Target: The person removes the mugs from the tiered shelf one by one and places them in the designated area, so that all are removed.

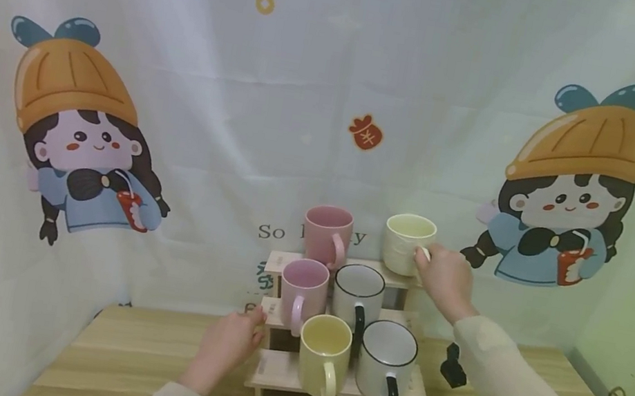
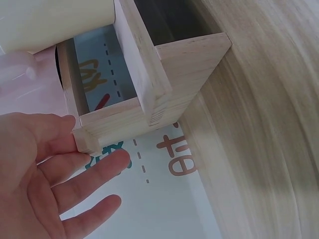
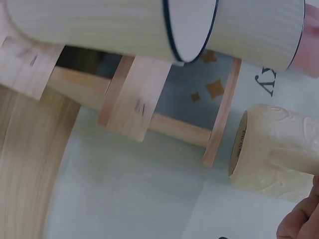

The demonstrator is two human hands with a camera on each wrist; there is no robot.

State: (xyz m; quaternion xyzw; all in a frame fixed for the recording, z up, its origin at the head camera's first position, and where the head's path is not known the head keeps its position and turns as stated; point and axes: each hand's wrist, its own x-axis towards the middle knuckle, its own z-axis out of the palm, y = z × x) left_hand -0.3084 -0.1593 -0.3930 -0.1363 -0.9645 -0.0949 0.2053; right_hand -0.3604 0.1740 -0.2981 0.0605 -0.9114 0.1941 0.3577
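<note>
My right hand (image 1: 447, 281) holds the handle of a cream mug (image 1: 403, 249) with raised patterning, at the right end of the top tier. In the right wrist view, a gap shows between the mug's base and the shelf edge. My left hand (image 2: 45, 174) pinches the left end of the middle tier of a wooden stepped stand (image 1: 281, 375) between thumb and index finger, its other fingers spread loosely. On the stand are a dark pink mug (image 1: 324, 231), a light pink mug (image 1: 302, 287), a yellow mug (image 1: 318, 359) and two white mugs with black rims and handles (image 1: 381, 359).
The stand rests on a wood-grain tabletop (image 1: 140, 350). Behind it hangs a pale printed cloth (image 1: 232, 106) with cartoon figures, also hanging at both sides. A small black object (image 1: 455, 367) lies right of the stand, near my right forearm.
</note>
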